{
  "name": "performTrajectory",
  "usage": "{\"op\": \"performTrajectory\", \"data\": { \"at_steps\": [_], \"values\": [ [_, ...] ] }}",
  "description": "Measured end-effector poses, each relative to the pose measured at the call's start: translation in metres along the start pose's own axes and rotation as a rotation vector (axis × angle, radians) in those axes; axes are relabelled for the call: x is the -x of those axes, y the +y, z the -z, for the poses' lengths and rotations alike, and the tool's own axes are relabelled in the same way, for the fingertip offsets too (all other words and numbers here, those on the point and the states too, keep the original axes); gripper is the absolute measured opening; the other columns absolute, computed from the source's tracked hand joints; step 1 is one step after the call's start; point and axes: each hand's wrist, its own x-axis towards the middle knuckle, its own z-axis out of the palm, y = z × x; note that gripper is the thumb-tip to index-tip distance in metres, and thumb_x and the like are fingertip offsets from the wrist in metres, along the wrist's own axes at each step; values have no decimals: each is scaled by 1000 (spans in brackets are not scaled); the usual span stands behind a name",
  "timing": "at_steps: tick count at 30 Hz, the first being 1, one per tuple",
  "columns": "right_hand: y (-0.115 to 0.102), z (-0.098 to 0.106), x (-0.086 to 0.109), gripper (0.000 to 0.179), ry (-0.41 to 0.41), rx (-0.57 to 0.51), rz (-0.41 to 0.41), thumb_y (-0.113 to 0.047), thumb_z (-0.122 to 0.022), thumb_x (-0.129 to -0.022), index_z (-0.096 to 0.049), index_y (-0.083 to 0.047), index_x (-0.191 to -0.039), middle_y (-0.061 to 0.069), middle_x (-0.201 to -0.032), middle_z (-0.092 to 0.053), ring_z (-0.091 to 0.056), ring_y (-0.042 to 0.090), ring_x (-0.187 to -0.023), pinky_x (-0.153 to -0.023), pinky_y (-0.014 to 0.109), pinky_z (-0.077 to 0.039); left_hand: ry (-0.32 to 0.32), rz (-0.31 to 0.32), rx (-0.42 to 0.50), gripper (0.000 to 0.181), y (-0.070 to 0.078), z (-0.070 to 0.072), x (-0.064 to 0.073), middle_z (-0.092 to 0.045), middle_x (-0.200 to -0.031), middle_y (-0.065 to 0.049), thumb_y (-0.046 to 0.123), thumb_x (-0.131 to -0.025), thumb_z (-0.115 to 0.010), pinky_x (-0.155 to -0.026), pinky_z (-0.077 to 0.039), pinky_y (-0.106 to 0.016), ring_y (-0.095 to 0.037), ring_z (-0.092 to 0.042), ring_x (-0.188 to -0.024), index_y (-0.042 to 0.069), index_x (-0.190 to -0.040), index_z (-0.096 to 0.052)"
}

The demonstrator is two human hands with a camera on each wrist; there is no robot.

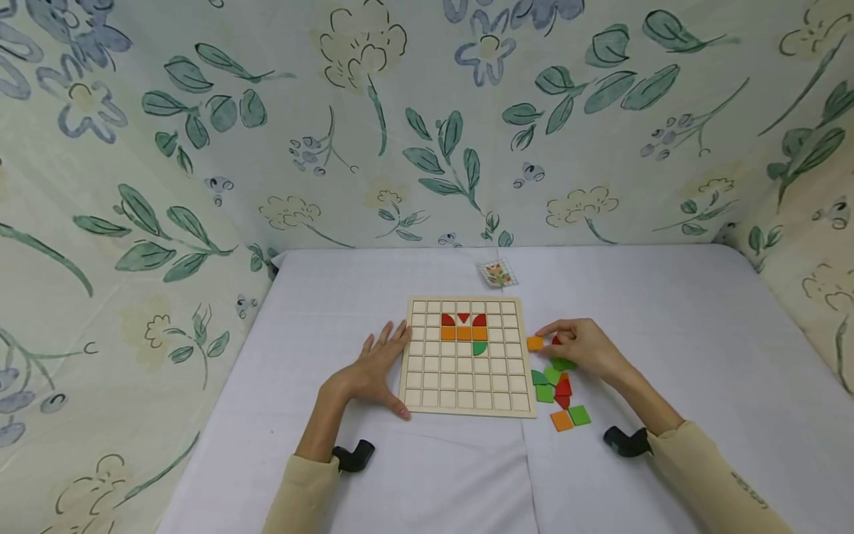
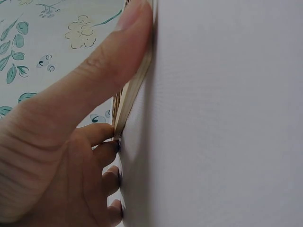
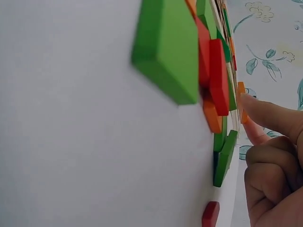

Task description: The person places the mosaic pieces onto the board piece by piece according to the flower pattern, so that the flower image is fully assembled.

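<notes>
A wooden grid board (image 1: 427, 382) lies on the cloth. Set in its upper cells are a red triangle (image 1: 463, 318) between two red rounded pieces, a row of three orange squares (image 1: 463, 334), and one green rounded piece (image 1: 480, 348) below. My left hand (image 1: 370, 374) rests along the board's left edge, fingers spread, thumb by the near corner. Just off the right edge, my right hand (image 1: 590, 348) pinches an orange square tile (image 3: 242, 102) between thumb and index finger; its other fingers are curled in. A red piece (image 1: 557, 340) shows beneath that hand, partly hidden.
Loose green, red and orange tiles (image 1: 545, 393) lie partly overlapping right of the board. Nearest me are an orange square (image 1: 562, 420) and a green square (image 1: 580, 415). A small pattern card (image 1: 497, 273) lies beyond the board. Floral fabric (image 1: 427, 148) stands behind the table.
</notes>
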Motion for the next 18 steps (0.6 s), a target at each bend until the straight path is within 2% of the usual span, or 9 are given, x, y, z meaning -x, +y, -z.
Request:
{"op": "performTrajectory", "data": {
  "at_steps": [8,13,18],
  "values": [
    [-14,-6,-4,35,19,-15,29,-20,-79,-91,-72,-2,-121,-3,-60,-30,-32,13,-52,-48,23,-26,-4,4,0,153,-2,-2,0,7,-175,-4,49,-57,-100,-132,8,-56,-29,15,-163,11,-167,-2],
    [-35,-27,-9,35,-6,-64,51,-21,-81,-89,-74,-3,-118,-4,-59,-28,-27,13,-52,-48,24,-21,-2,0,-2,152,-2,-1,1,7,-176,-5,49,-57,-100,-132,8,-56,-30,15,-163,11,-167,-2],
    [-53,-53,-15,33,-44,-93,65,-19,-84,-87,-76,-4,-115,-4,-57,-27,-25,13,-53,-52,25,-27,1,-4,-3,153,-2,-1,0,7,-176,-5,49,-57,-100,-132,7,-57,-29,14,-163,11,-167,-2]
  ]
}}
